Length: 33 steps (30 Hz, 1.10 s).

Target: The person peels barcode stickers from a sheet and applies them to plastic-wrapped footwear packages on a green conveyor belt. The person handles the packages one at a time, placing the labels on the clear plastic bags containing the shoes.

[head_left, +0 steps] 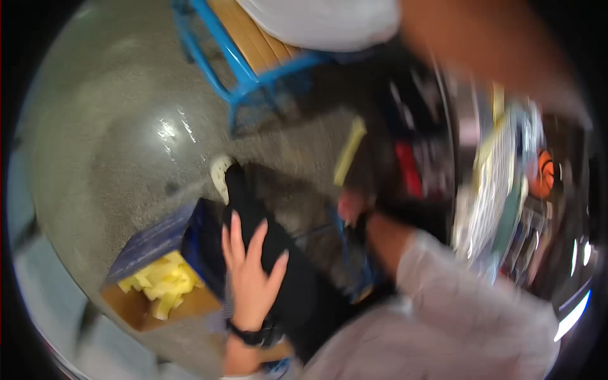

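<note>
My left hand (250, 278) is open, its fingers spread over my black trouser leg (285, 288), and a dark band circles the wrist. My right hand (354, 206) is blurred by motion. From its closed fingers a flat pale-yellow strip (350, 151) sticks out, pointing away from me above the floor. To the left of my left hand stands an uncovered blue cardboard box (149, 244) with a brown flap. Several yellow pieces (166, 278) lie heaped in it.
A blue metal chair (234, 63) with a wooden seat stands ahead; a person in white (329, 22) is there, one arm (494, 44) reaching right. A cluttered, blurred surface (487, 183) and an orange-black striped object (543, 174) are on the right. My pale shoe (220, 177) rests on grey floor.
</note>
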Each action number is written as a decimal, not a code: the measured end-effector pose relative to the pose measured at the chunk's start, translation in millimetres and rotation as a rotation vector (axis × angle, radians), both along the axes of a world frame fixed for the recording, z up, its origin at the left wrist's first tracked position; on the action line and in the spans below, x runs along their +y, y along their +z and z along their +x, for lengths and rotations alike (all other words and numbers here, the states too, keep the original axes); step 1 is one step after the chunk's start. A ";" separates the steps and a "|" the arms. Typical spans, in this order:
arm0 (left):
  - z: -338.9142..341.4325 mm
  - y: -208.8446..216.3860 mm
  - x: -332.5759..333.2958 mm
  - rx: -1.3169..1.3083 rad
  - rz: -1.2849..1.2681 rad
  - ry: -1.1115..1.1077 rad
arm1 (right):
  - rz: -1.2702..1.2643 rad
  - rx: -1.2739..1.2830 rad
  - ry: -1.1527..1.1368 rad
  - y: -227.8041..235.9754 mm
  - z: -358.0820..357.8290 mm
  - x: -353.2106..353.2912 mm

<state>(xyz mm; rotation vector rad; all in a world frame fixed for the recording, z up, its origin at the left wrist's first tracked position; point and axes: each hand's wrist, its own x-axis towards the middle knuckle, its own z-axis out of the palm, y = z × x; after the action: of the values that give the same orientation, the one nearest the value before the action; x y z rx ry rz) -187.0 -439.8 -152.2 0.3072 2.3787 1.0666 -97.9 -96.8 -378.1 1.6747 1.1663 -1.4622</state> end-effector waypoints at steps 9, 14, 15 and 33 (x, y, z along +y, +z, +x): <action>-8.4 -16.6 -23.8 -0.189 0.116 0.099 | 0.622 -0.232 -0.077 -106.8 51.1 16.2; 6.9 -26.9 -51.7 -0.193 0.181 0.180 | 0.548 -0.236 0.038 -121.6 46.5 41.9; 11.0 -28.6 -55.9 -0.193 0.182 0.185 | 0.552 -0.245 0.034 -129.7 47.8 50.0; 26.0 -24.5 -71.4 -0.291 0.159 0.039 | 0.120 -0.147 -0.251 -280.6 92.7 118.8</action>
<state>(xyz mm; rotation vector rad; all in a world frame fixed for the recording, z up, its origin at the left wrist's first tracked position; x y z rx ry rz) -161.0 -511.2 -176.8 0.1487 2.0548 1.2314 -5.1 22.1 -658.6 2.0358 1.0093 -1.4095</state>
